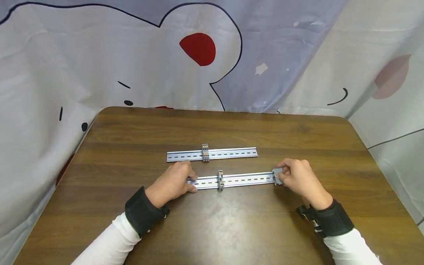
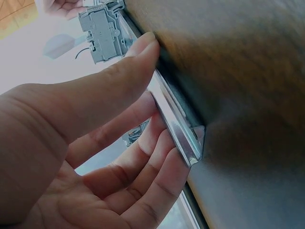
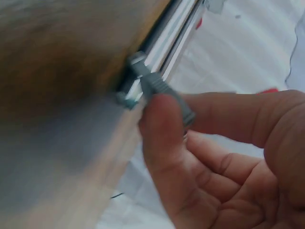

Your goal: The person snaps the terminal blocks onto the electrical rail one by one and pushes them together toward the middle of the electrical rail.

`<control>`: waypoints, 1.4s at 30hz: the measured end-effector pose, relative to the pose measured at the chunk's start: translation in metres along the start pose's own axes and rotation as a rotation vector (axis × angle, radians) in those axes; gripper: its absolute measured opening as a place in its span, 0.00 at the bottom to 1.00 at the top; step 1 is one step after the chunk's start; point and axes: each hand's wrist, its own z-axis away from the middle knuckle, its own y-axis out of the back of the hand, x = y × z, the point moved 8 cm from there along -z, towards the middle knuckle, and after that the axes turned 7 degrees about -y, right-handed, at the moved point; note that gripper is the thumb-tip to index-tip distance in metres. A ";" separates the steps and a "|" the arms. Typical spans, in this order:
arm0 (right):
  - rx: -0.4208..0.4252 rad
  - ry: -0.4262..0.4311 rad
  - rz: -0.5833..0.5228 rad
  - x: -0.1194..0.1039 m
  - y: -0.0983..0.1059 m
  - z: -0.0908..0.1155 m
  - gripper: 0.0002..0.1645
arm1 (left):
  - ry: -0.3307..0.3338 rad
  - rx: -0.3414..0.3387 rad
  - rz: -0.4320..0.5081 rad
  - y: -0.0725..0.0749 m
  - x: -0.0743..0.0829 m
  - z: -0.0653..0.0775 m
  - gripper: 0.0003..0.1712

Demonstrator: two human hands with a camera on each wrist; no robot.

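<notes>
A slotted metal DIN rail (image 1: 248, 179) lies across the table in front of the person. My left hand (image 1: 172, 182) grips its left end, thumb along one edge and fingers along the other. Between the hands, a narrow grey terminal block (image 1: 220, 180) sits upright across the rail; its flat side shows in the left wrist view. At the rail's right end, my right hand (image 1: 299, 178) pinches a small grey end bracket (image 3: 164, 88) between thumb and index finger. In the right wrist view the bracket's lower end overlaps the rail, and the thumb hides part of it.
Behind the near rail lies a second slotted DIN rail (image 1: 235, 152), roughly parallel to it, carrying several terminal blocks (image 1: 205, 152) side by side. The wooden table (image 1: 212, 129) ends at the back against a printed cloth (image 1: 132, 62).
</notes>
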 end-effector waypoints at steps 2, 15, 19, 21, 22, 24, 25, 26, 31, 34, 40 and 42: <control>0.051 0.035 0.078 -0.010 0.002 -0.001 0.07 | -0.001 0.000 -0.005 0.001 0.000 -0.001 0.16; -0.028 0.009 0.187 -0.028 -0.009 -0.013 0.10 | -0.009 -0.003 -0.020 0.005 -0.003 -0.003 0.14; -0.038 -0.009 0.182 -0.030 -0.008 -0.015 0.11 | -0.016 0.006 -0.020 0.007 -0.002 -0.004 0.14; -0.033 -0.011 0.182 -0.031 -0.007 -0.016 0.11 | -0.018 0.013 -0.016 0.008 -0.003 -0.004 0.13; -0.034 -0.009 0.191 -0.032 -0.007 -0.017 0.10 | -0.020 0.016 -0.014 0.009 -0.003 -0.003 0.13; -0.031 0.009 0.215 -0.036 -0.009 -0.018 0.06 | -0.020 0.024 -0.009 0.010 -0.003 -0.002 0.13; -0.023 0.017 0.230 -0.038 -0.009 -0.019 0.07 | -0.019 0.029 -0.007 0.010 -0.003 -0.002 0.14; -0.016 0.028 0.243 -0.040 -0.009 -0.019 0.10 | -0.017 0.032 -0.002 0.010 -0.004 -0.002 0.14; -0.017 0.032 0.273 -0.040 -0.007 -0.018 0.09 | -0.004 0.023 0.016 0.007 -0.003 -0.003 0.16; -0.064 -0.001 0.219 -0.031 -0.006 -0.015 0.06 | 0.006 0.016 0.023 0.005 -0.003 -0.004 0.16; -0.100 0.014 0.089 -0.015 0.001 -0.003 0.17 | 0.009 0.003 0.044 0.000 -0.003 -0.002 0.16; -0.112 0.026 0.041 -0.012 0.003 -0.001 0.16 | 0.013 0.004 0.048 -0.002 -0.005 0.000 0.16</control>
